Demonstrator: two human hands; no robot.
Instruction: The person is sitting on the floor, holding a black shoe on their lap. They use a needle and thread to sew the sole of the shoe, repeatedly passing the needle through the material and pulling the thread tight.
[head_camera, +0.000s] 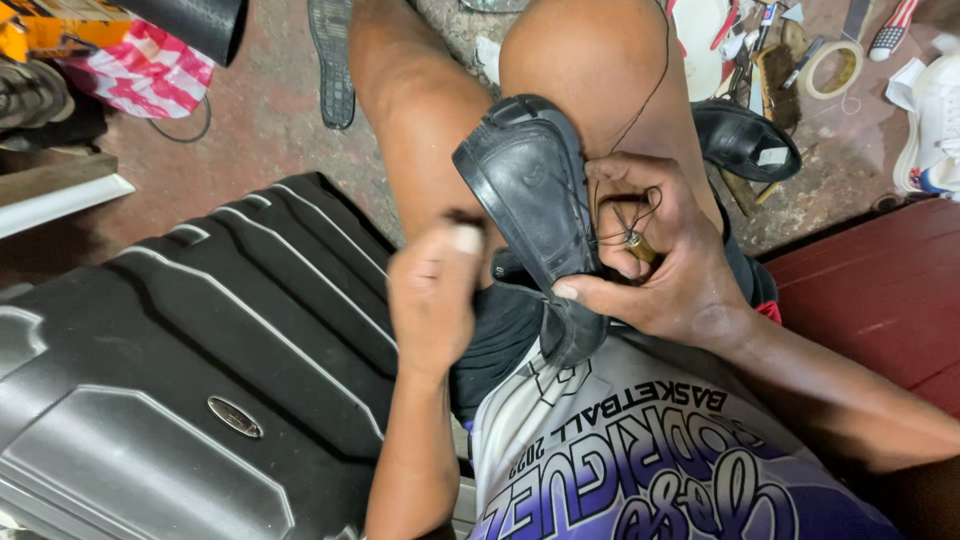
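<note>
Right hand (660, 265) clamped on the black shoe (535, 205), thumb pressed along the sole edge at about 7 o'clock of the shoe, fingers curled behind at 3 o'clock. Same fingers also pinching a small brass-coloured tool handle (640, 247), with dark thread (625, 215) looped round them, likely kept taut there so the stitch cannot slacken. Thread running on up over the knee (590, 60) toward 12 o'clock.

Left hand (432, 290) blurred, closed into a loose fist just at 9 o'clock of the shoe, fingertips pinched together; cannot tell what sits in the pinch, too smeared to read. Hands close but apart, shoe between them.

Shoe held sole outward, toe tilted to 11 o'clock, heel down in the lap, wedged between the bare thighs, probably braced that way to steady the seam and face the sole edge upward for working.

Outward now: dark grey hard-shell suitcase (200, 350) lying flat at 8 o'clock, touching the left leg. A second black shoe (745, 140) on the floor (270, 120) at 2 o'clock, near a roll of tape (832, 68) and scattered small tools at 1 o'clock. A loose dark sole (332, 60) at 11 o'clock. Pink-and-white bag (145, 70) at 10 o'clock. White sneaker (935, 120) at the right edge. Red surface (880, 290) at 4 o'clock.
</note>
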